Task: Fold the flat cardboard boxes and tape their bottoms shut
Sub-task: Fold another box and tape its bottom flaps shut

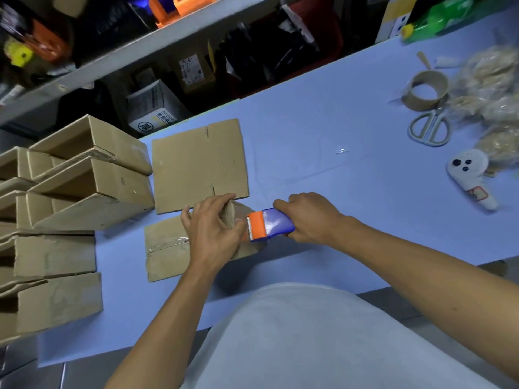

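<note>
A folded cardboard box (pixel 165 248) lies bottom-up on the blue table (pixel 323 169) in front of me, with a strip of clear tape across its flaps. My left hand (pixel 213 228) grips the box's right end, fingers curled over its far edge. My right hand (pixel 311 217) holds a blue and orange tape dispenser (pixel 269 224), whose orange toothed end sits against the box beside my left thumb. A flat unfolded box (pixel 199 164) lies just beyond.
Several folded boxes (pixel 70 209) are stacked at the left. An empty tape core (pixel 425 91), scissors (pixel 431 127), a white controller (pixel 469 175) and plastic-wrapped bundles (pixel 494 88) lie at the right. Shelves of goods stand behind the table.
</note>
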